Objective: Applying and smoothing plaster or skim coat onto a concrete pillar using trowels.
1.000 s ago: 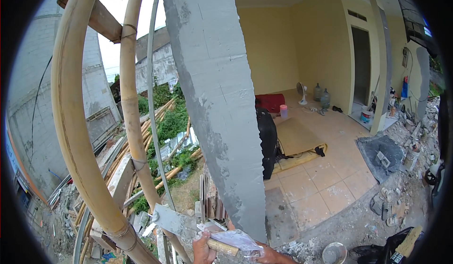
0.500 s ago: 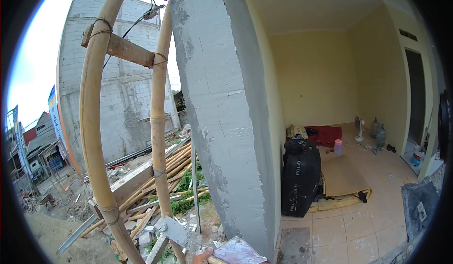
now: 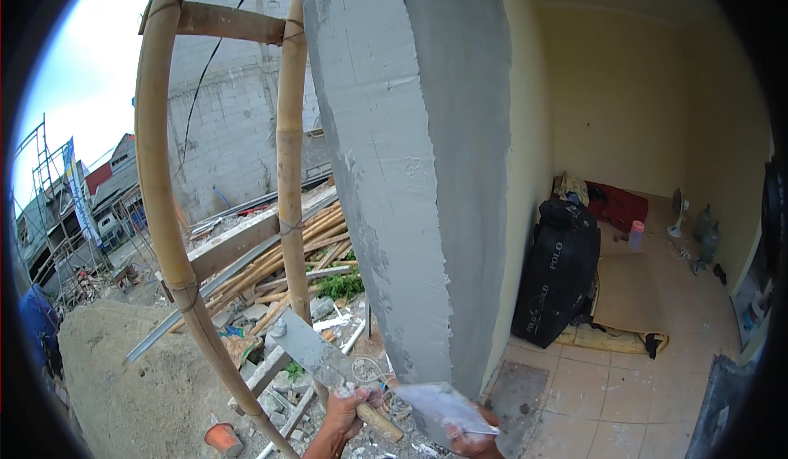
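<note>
My left hand [image 3: 345, 418] is closed on the wooden handle [image 3: 379, 424] of a wide metal trowel [image 3: 312, 351], whose flat blade points up and left beside a bamboo pole. My right hand [image 3: 476, 436] grips a pale, smeared flat plate tool [image 3: 442, 403] from beneath, just right of the left hand; its handle is hidden. Both tools are low in the view, in front of a grey plastered column [image 3: 386, 180] with rough, partly coated surfaces.
Bamboo scaffold poles [image 3: 154, 172] with crossbars stand left. Beyond lie stacked bamboo [image 3: 316, 241], rubble, sand [image 3: 107, 369] and an orange bucket [image 3: 222, 438]. Right, a tiled room [image 3: 611, 393] holds a black bag [image 3: 554, 278], cardboard [image 3: 632, 291], fan [image 3: 676, 213] and bottles [image 3: 707, 241].
The view has swung leftward and up, so the column and room sit further right and more street shows at left. Both hands still hold their tools, low in the view.
</note>
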`<state>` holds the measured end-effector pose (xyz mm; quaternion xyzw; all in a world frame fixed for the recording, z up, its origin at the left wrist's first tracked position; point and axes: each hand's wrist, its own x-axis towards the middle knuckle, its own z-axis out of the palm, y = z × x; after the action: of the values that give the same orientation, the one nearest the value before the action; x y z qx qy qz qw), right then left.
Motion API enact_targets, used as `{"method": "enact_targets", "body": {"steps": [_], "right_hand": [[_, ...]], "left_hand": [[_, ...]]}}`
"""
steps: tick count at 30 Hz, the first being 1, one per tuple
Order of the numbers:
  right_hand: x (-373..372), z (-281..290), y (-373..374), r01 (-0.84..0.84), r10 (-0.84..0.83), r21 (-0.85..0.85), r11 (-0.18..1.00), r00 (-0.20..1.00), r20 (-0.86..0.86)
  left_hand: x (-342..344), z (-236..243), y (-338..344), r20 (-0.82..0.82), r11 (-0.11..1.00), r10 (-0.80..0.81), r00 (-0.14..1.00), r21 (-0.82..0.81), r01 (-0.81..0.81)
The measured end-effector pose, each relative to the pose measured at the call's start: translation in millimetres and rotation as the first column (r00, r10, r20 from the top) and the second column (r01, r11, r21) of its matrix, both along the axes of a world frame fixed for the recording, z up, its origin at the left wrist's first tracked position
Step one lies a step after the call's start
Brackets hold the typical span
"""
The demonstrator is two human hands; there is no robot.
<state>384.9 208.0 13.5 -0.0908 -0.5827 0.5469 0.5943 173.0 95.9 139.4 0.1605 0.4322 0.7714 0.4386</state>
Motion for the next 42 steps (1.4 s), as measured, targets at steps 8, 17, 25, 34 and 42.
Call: {"method": "enact_targets", "body": {"steps": [8,17,25,34,42], "right_hand": [[26.5,222.7,50.7,0.621,-0.779,0.62,0.48,0.627,-0.025],[-17.0,269.4,48.2,0.561,-0.885,0.8,0.211,0.458,-0.088],[-38.6,288.8,44.8,0.565,-0.92,0.819,0.104,0.368,-0.137],[-49.4,315.6,49.6,0.595,-0.939,0.799,0.088,0.318,-0.133],[-50.5,344.3,57.8,0.593,-0.927,0.805,0.006,0.304,-0.217]], "left_hand": [[-18.1,-8.0,-15.2,-0.195,0.989,0.119,0.974,-0.069,-0.134],[-32.1,-13.4,-19.9,-0.094,0.996,0.08,0.992,-0.032,-0.083],[-55.4,-25.8,-22.9,-0.101,0.997,0.036,0.994,-0.065,-0.042],[-68.5,-46.2,-17.5,-0.132,0.989,-0.078,0.988,-0.136,0.06],[-71.6,-47.2,-17.0,-0.102,0.996,-0.064,0.993,-0.069,0.058]]}}
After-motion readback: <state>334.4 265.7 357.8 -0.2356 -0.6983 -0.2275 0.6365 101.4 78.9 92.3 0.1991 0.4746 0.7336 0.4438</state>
